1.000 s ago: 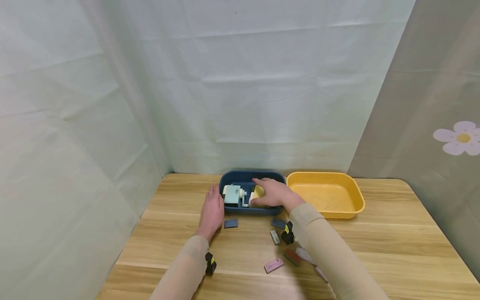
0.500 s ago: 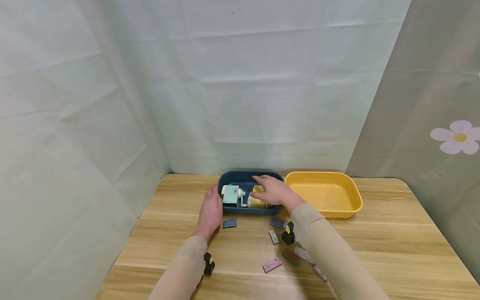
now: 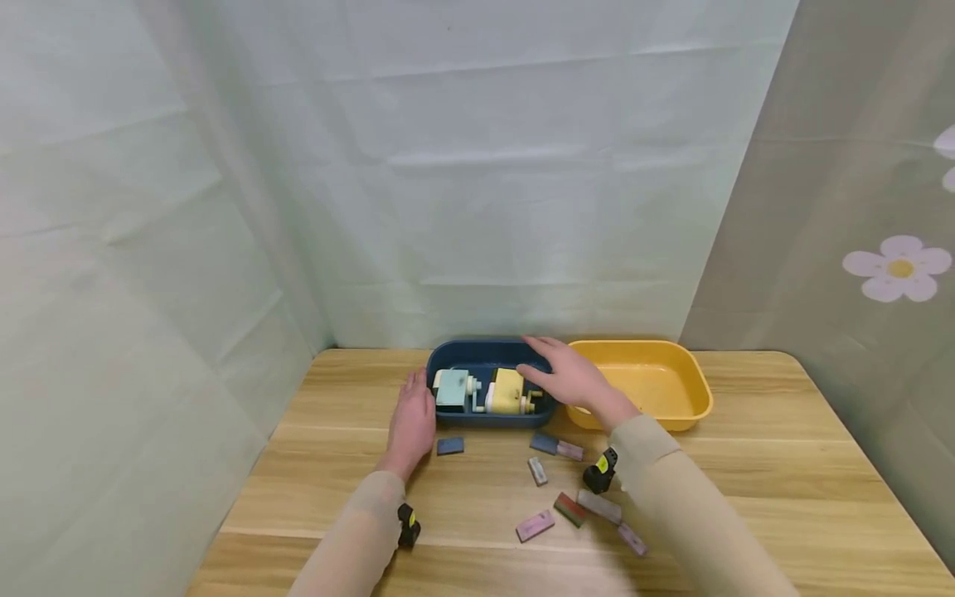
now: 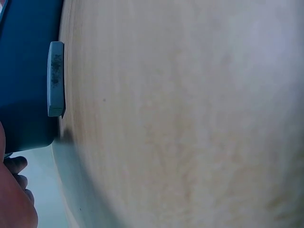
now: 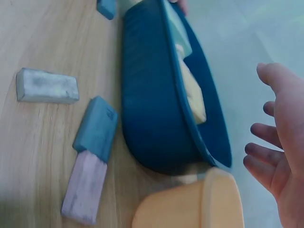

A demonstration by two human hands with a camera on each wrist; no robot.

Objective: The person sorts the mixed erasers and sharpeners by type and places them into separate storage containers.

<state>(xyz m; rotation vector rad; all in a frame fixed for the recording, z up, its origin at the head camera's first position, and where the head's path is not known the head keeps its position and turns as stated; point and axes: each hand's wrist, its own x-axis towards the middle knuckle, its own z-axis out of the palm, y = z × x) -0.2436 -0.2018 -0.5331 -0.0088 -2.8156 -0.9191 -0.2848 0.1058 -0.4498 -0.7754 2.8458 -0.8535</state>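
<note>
A dark blue bin (image 3: 488,420) stands at the back of the table with two crank pencil sharpeners lying inside. The light blue sharpener (image 3: 452,388) is at its left end, and the yellow sharpener (image 3: 507,391) lies right of it. My left hand (image 3: 412,419) rests against the bin's left end, fingers straight. My right hand (image 3: 574,380) hovers over the bin's right end with fingers spread, and the right wrist view shows nothing in it.
A yellow bin (image 3: 675,425) stands right beside the blue one. Several erasers lie in front, among them a blue eraser (image 3: 450,446), a white eraser (image 3: 537,471), a red-and-green eraser (image 3: 570,509) and a pink eraser (image 3: 535,526). Cloth (image 3: 485,207) hangs behind the table.
My right hand has let go of the yellow sharpener and moved right and up from it, leaving it in the blue bin. The left hand stays at the bin's end.
</note>
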